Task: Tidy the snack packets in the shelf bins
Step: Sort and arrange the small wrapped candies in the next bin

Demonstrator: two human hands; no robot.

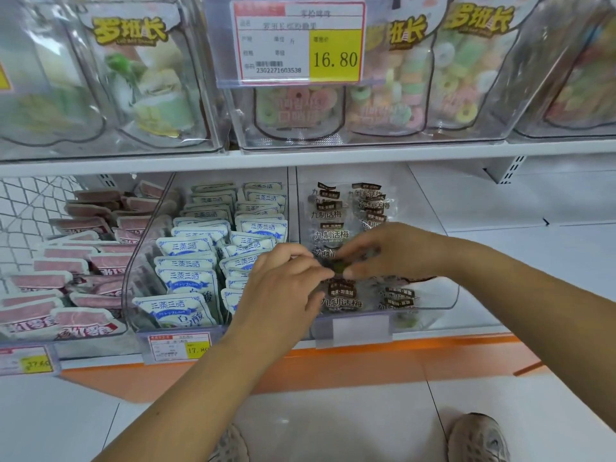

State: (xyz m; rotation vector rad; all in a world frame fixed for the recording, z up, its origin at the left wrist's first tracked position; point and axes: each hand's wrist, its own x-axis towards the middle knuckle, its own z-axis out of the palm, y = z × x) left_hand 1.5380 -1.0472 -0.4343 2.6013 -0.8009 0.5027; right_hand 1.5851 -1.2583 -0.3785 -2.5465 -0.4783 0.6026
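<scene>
Left hand (pixel 286 281), right hand (pixel 383 251) pinch clear plum packet (pixel 336 266), long axis unclear.

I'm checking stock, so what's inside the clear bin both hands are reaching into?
The clear bin holds transparent plum packets with dark labels, stacked front to back. The left hand and right hand cover the middle ones.

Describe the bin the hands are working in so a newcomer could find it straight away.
Look at the lower shelf, under the yellow 16.80 price tag. Of the clear bins there, it is the right-hand bin, beside the white-and-blue packets. Only it holds clear packets with dark brown labels, and both the left hand and the right hand are in it.
</scene>
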